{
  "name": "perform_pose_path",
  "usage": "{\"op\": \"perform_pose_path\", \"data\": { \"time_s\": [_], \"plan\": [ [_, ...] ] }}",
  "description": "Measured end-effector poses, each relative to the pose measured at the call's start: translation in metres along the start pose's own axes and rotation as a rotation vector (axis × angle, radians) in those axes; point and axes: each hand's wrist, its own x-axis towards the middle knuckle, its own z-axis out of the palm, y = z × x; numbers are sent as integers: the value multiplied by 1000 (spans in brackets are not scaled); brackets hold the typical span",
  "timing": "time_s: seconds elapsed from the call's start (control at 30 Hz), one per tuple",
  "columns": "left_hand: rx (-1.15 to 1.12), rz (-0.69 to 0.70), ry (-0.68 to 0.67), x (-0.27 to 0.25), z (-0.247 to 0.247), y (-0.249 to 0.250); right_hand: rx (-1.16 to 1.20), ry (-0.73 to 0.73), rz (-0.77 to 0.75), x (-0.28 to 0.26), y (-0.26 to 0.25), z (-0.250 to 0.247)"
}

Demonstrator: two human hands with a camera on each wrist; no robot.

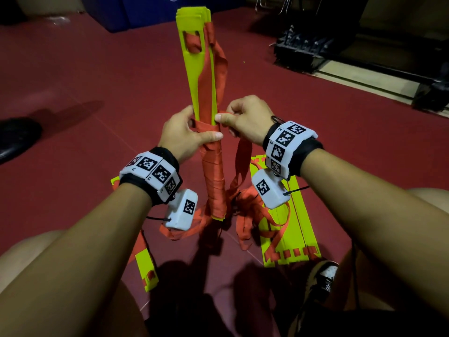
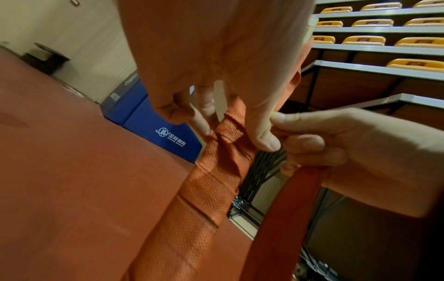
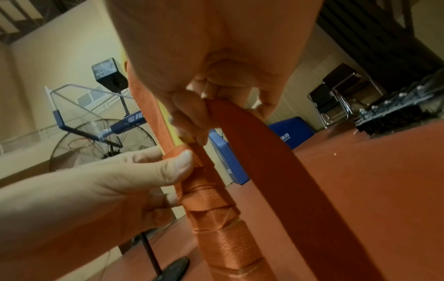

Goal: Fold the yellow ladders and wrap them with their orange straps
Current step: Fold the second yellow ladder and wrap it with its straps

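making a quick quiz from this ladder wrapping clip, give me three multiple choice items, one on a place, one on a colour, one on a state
1. Where does the left hand grip the folded ladder bundle?
A. at its top end
B. at the top edge of the wrapped part
C. at its bottom end

2. What colour is the strap?
A. blue
B. orange
C. white

3. How far is the bundle wrapped?
A. the lower part only
B. fully
C. not at all

Answers: 1 B, its thumb presses the newest turn. 2 B, orange webbing throughout. 3 A, yellow shows bare above the hands, while the right hand pinches the loose strap.

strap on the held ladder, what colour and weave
Orange strap, with a fine dotted mesh weave; clearest in the left wrist view.
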Motion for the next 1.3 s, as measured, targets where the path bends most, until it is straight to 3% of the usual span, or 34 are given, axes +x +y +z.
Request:
{"op": "perform_pose_path", "data": {
  "time_s": [0.2,0.4,0.57,0.7,0.87,1.13,1.3],
  "plan": [
    [21,-36,6,-1,5,1,-65,8,-16,-2,-5,6],
    [-35,-15,-81,1,7,2,-63,59,-29,-1,-1,1],
    [8,3,-20,1,9,1,25,103,45,-2,1,4],
    [82,46,31,0,8,2,124,46,52,-4,-4,6],
    [152,104,42,-3,7,3,7,58,64,-6,-8,7],
    [-181,-26,-135,3,10,7,47,62,-18,1,-7,5],
    [-156,-33,-70,6,12,-1,-5,62,-51,1,-5,2]
  ]
}}
